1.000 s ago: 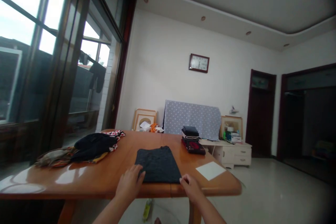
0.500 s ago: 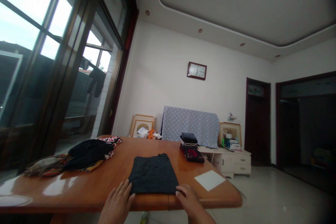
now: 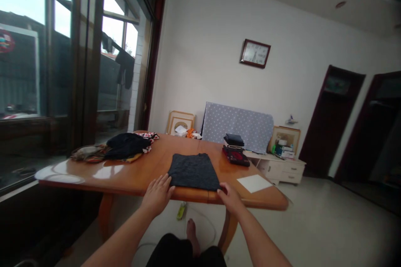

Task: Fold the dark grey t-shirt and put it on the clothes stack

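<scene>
A dark grey folded garment (image 3: 194,171) lies flat on the wooden table (image 3: 150,175), its near edge close to the table's front edge. At its near left corner rests my left hand (image 3: 158,194), fingers stretched out and touching the cloth. My right hand (image 3: 230,197) has its thumb and bent fingers closed on the near right corner. Beyond the garment to the right stands a stack of folded clothes (image 3: 234,150). A white sheet (image 3: 254,183) lies on the tabletop right of the garment.
A loose heap of clothes (image 3: 125,146) covers part of the table's left side. Behind the table are a spotted grey-blue cloth (image 3: 238,127) and a white cabinet (image 3: 286,171). A yellow-green item (image 3: 181,211) is on the floor under the table, near my foot (image 3: 191,231).
My view has tipped downward, so my forearms, legs and the floor under the table now show. Both hands remain at the garment's near corners, and the garment keeps its folded shape.
</scene>
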Tool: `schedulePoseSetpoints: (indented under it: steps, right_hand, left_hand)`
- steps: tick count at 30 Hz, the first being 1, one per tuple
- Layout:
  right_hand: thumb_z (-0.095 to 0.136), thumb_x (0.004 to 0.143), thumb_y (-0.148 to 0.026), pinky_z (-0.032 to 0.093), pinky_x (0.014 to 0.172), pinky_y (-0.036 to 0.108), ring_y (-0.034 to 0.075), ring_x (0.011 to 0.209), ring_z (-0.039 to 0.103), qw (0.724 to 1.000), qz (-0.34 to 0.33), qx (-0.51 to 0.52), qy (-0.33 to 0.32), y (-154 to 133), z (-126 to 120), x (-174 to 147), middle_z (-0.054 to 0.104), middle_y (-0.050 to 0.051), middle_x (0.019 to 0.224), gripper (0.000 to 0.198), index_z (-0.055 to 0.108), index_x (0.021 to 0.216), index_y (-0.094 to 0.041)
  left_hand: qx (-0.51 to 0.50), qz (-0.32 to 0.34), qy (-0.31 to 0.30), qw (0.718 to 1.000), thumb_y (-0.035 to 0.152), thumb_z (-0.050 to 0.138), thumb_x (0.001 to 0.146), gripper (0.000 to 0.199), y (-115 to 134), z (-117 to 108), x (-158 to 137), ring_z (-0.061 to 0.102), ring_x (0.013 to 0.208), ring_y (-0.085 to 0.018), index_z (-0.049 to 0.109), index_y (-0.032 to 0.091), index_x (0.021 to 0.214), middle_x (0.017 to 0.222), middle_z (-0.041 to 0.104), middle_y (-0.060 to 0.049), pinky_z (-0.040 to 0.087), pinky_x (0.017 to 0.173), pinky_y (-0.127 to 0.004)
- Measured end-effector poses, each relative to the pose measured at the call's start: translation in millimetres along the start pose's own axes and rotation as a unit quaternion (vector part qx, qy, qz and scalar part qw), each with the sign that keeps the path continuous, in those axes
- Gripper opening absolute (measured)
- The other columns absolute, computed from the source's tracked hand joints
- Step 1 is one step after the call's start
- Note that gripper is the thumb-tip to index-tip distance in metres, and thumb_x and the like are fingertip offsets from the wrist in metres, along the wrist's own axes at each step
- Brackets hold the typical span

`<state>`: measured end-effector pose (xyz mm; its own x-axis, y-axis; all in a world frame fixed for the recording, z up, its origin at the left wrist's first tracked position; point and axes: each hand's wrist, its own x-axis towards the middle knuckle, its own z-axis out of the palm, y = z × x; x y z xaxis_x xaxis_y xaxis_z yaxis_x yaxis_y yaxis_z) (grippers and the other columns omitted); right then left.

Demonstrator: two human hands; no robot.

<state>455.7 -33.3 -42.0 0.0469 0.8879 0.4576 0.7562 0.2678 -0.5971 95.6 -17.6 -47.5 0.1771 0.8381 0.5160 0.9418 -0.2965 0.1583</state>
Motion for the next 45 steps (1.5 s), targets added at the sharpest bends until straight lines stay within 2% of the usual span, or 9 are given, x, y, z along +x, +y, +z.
schedulePoseSetpoints:
  steps: [3,8,16,23,26,29,35,42,45]
  right_hand:
    - [0.057,0.083,-0.040,0.042,0.102,0.039,0.026,0.117,0.059,1.000,0.002,0.013,-0.006,-2.1,-1.3,-0.8,0.066,0.010,0.126,0.053,0.061,0.132,-0.020]
    - [0.057,0.084,-0.038,0.042,0.101,0.038,0.026,0.112,0.060,0.999,-0.015,-0.029,-0.033,-4.6,-5.1,0.1,0.070,0.011,0.117,0.037,0.074,0.111,-0.020]
    - [0.055,0.083,-0.034,0.044,0.098,0.036,0.025,0.108,0.062,0.998,-0.022,-0.050,-0.035,-0.3,-4.0,0.9,0.070,0.010,0.113,0.036,0.073,0.111,-0.019]
    - [0.056,0.082,-0.035,0.044,0.096,0.036,0.026,0.107,0.062,0.999,-0.021,-0.032,-0.022,-1.2,-1.1,1.5,0.070,0.011,0.112,0.037,0.073,0.109,-0.019]
    - [0.057,0.081,-0.036,0.045,0.096,0.037,0.026,0.107,0.062,0.999,-0.022,-0.030,-0.016,-0.4,0.8,1.8,0.070,0.010,0.111,0.035,0.074,0.108,-0.020]
    - [0.057,0.081,-0.036,0.045,0.096,0.037,0.027,0.108,0.062,0.999,-0.026,-0.029,-0.011,2.2,2.8,2.3,0.070,0.010,0.111,0.034,0.074,0.107,-0.021]
    - [0.057,0.081,-0.034,0.045,0.097,0.038,0.028,0.108,0.062,0.999,-0.023,-0.020,-0.010,-0.4,1.5,2.7,0.070,0.010,0.111,0.032,0.075,0.105,-0.021]
    - [0.056,0.082,-0.036,0.046,0.097,0.037,0.027,0.107,0.063,0.999,-0.014,-0.033,-0.016,-4.7,-4.0,-0.7,0.071,0.010,0.110,0.035,0.074,0.106,-0.019]
    - [0.055,0.083,-0.038,0.045,0.097,0.038,0.026,0.106,0.064,0.999,-0.024,-0.030,-0.023,0.7,-3.8,0.5,0.072,0.011,0.109,0.036,0.074,0.106,-0.018]
  left_hand:
    - [-0.002,0.000,-0.003,1.000,0.052,0.033,0.099,0.058,1.2,-0.9,-1.2,0.033,0.145,-0.027,0.052,0.019,0.142,0.155,0.040,-0.008,0.020,0.119,-0.046]
    - [-0.010,-0.001,-0.013,1.000,0.053,0.030,0.099,0.060,2.1,-2.7,-2.2,0.030,0.146,-0.027,0.050,0.018,0.144,0.157,0.038,-0.008,0.018,0.120,-0.045]
    - [-0.020,-0.010,-0.027,0.999,0.051,0.032,0.099,0.058,6.1,-10.0,-3.8,0.030,0.146,-0.027,0.050,0.019,0.144,0.157,0.038,-0.008,0.018,0.119,-0.044]
    - [-0.039,-0.044,-0.028,0.998,0.059,0.033,0.096,0.060,9.9,-22.7,14.5,0.045,0.135,-0.031,0.061,0.018,0.130,0.145,0.053,-0.013,0.033,0.110,-0.047]
    - [-0.036,-0.061,-0.011,0.997,0.053,0.030,0.098,0.055,11.7,-24.4,24.0,0.041,0.138,-0.031,0.061,0.020,0.130,0.149,0.049,-0.012,0.037,0.106,-0.048]
    - [-0.023,-0.043,-0.018,0.999,0.048,0.031,0.098,0.053,8.8,-19.2,25.2,0.032,0.145,-0.029,0.057,0.023,0.136,0.154,0.043,-0.008,0.029,0.112,-0.049]
    - [0.001,-0.013,-0.046,0.999,0.050,0.031,0.098,0.058,-2.9,-5.8,14.7,0.028,0.147,-0.028,0.052,0.020,0.142,0.157,0.036,-0.012,0.014,0.117,-0.056]
    - [-0.009,-0.017,-0.063,0.998,0.052,0.033,0.097,0.060,4.2,-15.3,11.7,0.029,0.146,-0.030,0.050,0.017,0.143,0.156,0.037,-0.016,0.014,0.117,-0.056]
    - [-0.051,-0.029,-0.071,0.996,0.052,0.037,0.096,0.059,6.9,-19.7,10.9,0.031,0.145,-0.031,0.050,0.017,0.143,0.156,0.038,-0.016,0.014,0.117,-0.055]
